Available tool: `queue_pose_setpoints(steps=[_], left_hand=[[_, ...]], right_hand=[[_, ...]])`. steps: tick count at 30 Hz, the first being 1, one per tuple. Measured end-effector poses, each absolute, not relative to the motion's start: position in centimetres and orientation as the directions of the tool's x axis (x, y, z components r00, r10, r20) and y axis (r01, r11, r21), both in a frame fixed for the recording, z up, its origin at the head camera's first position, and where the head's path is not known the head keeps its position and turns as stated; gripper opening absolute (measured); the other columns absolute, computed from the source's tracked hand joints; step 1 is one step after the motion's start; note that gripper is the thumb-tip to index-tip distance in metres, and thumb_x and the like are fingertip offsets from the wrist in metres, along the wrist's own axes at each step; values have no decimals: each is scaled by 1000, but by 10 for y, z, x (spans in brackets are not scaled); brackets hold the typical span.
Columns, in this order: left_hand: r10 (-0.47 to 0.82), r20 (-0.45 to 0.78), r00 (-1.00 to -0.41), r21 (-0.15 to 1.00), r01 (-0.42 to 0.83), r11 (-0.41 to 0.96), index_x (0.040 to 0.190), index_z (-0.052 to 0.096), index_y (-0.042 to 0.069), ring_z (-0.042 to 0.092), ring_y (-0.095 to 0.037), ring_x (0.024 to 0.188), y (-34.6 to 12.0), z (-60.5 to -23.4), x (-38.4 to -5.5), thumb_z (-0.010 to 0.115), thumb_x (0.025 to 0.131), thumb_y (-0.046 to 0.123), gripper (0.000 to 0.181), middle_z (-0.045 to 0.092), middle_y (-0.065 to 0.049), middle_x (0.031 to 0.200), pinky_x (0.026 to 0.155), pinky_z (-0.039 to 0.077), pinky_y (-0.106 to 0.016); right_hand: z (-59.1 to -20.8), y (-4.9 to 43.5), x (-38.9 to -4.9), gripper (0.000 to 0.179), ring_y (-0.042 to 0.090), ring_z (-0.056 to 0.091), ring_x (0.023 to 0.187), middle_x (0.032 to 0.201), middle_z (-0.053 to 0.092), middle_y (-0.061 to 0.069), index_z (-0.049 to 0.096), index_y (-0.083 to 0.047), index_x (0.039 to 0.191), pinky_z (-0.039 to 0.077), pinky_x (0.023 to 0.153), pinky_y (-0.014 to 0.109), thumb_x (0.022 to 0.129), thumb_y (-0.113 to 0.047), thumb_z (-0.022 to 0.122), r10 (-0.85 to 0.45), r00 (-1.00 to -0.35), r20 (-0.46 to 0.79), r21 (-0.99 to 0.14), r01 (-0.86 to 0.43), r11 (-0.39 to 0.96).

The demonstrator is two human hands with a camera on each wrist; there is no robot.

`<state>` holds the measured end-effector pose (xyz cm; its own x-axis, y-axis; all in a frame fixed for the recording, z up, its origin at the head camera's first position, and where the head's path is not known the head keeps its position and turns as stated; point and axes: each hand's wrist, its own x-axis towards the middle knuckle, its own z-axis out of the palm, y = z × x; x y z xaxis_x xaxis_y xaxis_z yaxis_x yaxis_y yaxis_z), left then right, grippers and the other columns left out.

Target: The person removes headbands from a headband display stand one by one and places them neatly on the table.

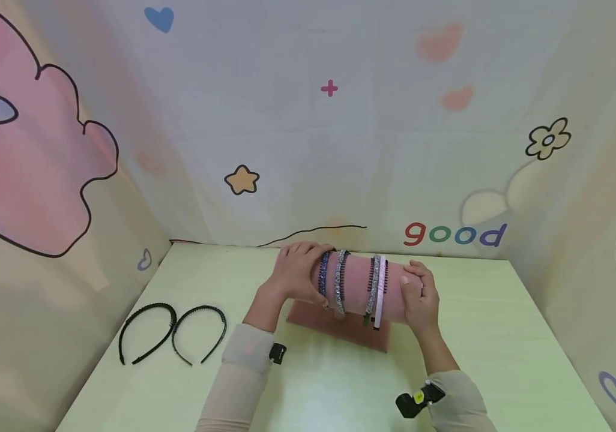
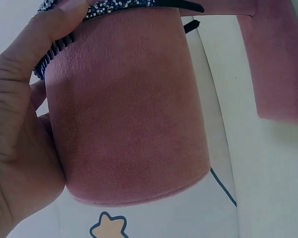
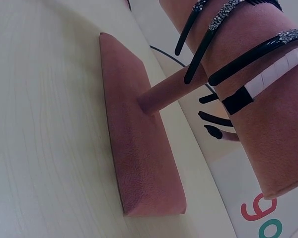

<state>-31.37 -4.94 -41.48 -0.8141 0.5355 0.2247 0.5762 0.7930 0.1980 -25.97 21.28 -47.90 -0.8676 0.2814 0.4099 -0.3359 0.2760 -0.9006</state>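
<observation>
A pink velvet headband stand (image 1: 355,282) has a thick horizontal roll on a post with a flat base (image 3: 139,148). My left hand (image 1: 297,270) spans the roll's left end, its thumb and fingertips on a blue glitter headband (image 1: 323,273); the left wrist view shows the thumb over the glitter strip (image 2: 121,7). At the other end, my right hand (image 1: 420,297) grips the roll, thumb in front. Between the hands, a silver glitter headband (image 1: 339,282), another silver one (image 1: 373,285) and a pale pink headband (image 1: 380,288) straddle the roll.
On the table's left side lie a black braided-looking headband (image 1: 148,306) and a thin dark headband (image 1: 200,309), side by side. The pale table (image 1: 475,360) meets a printed cloth backdrop (image 1: 308,138) close behind the stand.
</observation>
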Motion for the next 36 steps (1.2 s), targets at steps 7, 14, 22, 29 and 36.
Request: queue_pose_setpoints(steps=[7, 14, 22, 29, 36], left_hand=[[522, 231, -821, 259, 569, 780, 141, 37, 27, 30, -24, 125, -55, -416, -315, 84, 48, 54, 108, 40, -3, 134, 101, 20, -46], [482, 219, -848, 302, 529, 793, 140, 37, 32, 28, -25, 126, -64, -419, -317, 86, 48, 50, 106, 39, -2, 135, 97, 22, -49], [449, 233, -863, 436, 505, 745, 139, 39, 28, 26, -25, 127, -77, -423, -320, 91, 47, 38, 106, 36, -2, 139, 98, 28, -48], [443, 226, -868, 558, 488, 671, 140, 37, 26, 17, -26, 133, -84, -426, -321, 92, 49, 27, 107, 25, -5, 147, 97, 33, -51], [398, 171, -901, 678, 401, 615, 141, 34, 34, 25, -29, 132, -96, -433, -319, 92, 48, 16, 110, 13, -1, 151, 94, 37, -51]], right_hand=[[-482, 213, -260, 26, 27, 37, 125, 135, 44, 10, 51, -2, 115, 30, 100, 49, 92, -15, 52, 284, -844, 456, -879, -377, 291], [-483, 214, -260, 28, 24, 37, 124, 137, 42, 8, 51, -2, 117, 32, 96, 39, 92, -14, 52, 296, -857, 422, -896, -345, 279], [-475, 211, -258, 25, 23, 38, 123, 136, 43, 10, 51, 0, 116, 32, 96, 33, 92, -9, 51, 288, -860, 422, -898, -352, 264], [-460, 206, -250, 26, 25, 39, 120, 137, 41, 12, 49, 2, 116, 35, 90, 28, 93, -10, 49, 295, -871, 392, -912, -324, 252], [-478, 210, -260, 28, 19, 38, 120, 137, 41, 3, 50, -4, 118, 35, 93, 35, 94, -18, 50, 290, -876, 386, -913, -316, 260]])
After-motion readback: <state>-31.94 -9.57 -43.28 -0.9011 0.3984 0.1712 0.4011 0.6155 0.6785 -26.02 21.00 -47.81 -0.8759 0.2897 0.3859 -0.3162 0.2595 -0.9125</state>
